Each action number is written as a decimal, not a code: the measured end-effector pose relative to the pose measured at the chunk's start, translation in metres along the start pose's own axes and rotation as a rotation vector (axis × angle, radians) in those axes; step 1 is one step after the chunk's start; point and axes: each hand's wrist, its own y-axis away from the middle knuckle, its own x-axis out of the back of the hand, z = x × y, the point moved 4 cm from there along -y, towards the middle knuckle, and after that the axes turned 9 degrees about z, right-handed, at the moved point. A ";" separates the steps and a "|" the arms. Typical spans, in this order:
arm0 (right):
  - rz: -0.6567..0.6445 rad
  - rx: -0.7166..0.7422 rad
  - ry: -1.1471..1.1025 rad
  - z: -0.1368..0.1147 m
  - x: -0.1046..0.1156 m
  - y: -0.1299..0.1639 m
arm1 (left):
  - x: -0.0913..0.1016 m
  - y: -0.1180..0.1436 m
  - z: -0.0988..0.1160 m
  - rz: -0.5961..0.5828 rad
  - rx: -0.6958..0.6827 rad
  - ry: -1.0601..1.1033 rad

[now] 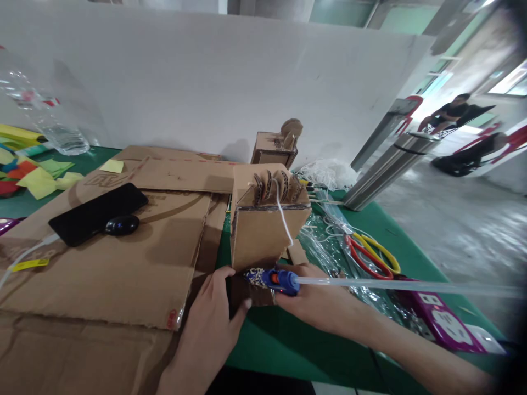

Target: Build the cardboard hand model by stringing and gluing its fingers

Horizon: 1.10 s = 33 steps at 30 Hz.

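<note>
**Gluing at the foot of a cardboard box**

Holding a blue glue gun (274, 280), the right hand (317, 299) is wrapped around its body, and the nozzle end points left at the base of a cardboard box (265, 227). A clear glue stick (395, 285) runs out of the back of the gun toward the right edge of the worktop (288, 340). The left hand (209, 323) lies with fingers loosely spread, thumb touching a small dark cardboard piece (255, 296) just under the box; whether it grips that piece cannot be told.

The box stands upright near the middle of the green worktop, close to the near edge, with a row of cardboard discs (275, 186) set in its top and a white string (284, 219) hanging down its front. Flat cardboard sheets (123, 258) cover the left half of the worktop, carrying a black phone (96, 214). Red and yellow scissors (373, 255) lie to the right of the box. A second cardboard model (275, 145) stands at the far edge, against the white wall panel (206, 82).
</note>
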 end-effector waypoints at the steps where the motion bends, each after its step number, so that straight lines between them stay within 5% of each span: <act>1: 0.008 -0.004 -0.012 0.001 0.000 0.001 | 0.000 0.000 0.000 0.006 -0.002 0.000; 5: 0.023 -0.020 0.005 0.002 0.002 0.002 | 0.001 0.001 0.001 0.020 -0.004 0.014; 10: 0.004 0.142 0.140 -0.001 -0.001 0.006 | 0.001 0.000 0.001 0.013 0.006 0.007; 18: 0.045 -0.007 -0.033 0.012 -0.009 0.010 | 0.000 0.000 0.000 -0.006 -0.002 -0.012; 25: -0.016 0.199 0.192 0.008 -0.008 0.013 | 0.001 0.000 0.000 -0.024 0.018 -0.010; 33: 0.001 0.160 0.164 0.013 -0.010 0.019 | 0.002 -0.001 0.002 0.001 -0.004 0.004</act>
